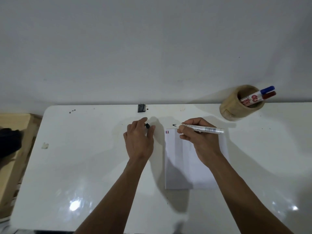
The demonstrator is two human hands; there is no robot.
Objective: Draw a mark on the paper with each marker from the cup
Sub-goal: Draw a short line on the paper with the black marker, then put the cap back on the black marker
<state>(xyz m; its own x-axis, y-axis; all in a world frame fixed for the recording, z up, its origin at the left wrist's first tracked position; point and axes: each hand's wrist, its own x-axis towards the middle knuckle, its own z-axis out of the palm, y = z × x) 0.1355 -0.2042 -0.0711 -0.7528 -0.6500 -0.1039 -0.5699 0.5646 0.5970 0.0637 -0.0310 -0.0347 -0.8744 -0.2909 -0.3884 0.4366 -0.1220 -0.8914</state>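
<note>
A white sheet of paper (179, 162) lies on the white table (84, 166) and carries small red and blue marks (167, 132) at its top left corner. My right hand (199, 139) grips an uncapped black marker (202, 128), its tip pointing left just above the paper's top edge. My left hand (140, 139) rests left of the paper and pinches the black cap (147, 126) between its fingers. A wooden cup (239, 103) at the back right holds a blue-capped marker (266, 90) and a red-capped marker (268, 95).
A small dark clip-like object (141, 108) sits at the table's back edge against the wall. A few dark specks (72, 111) lie at the back left. A wooden piece (15, 149) and a dark object (8, 141) stand left of the table.
</note>
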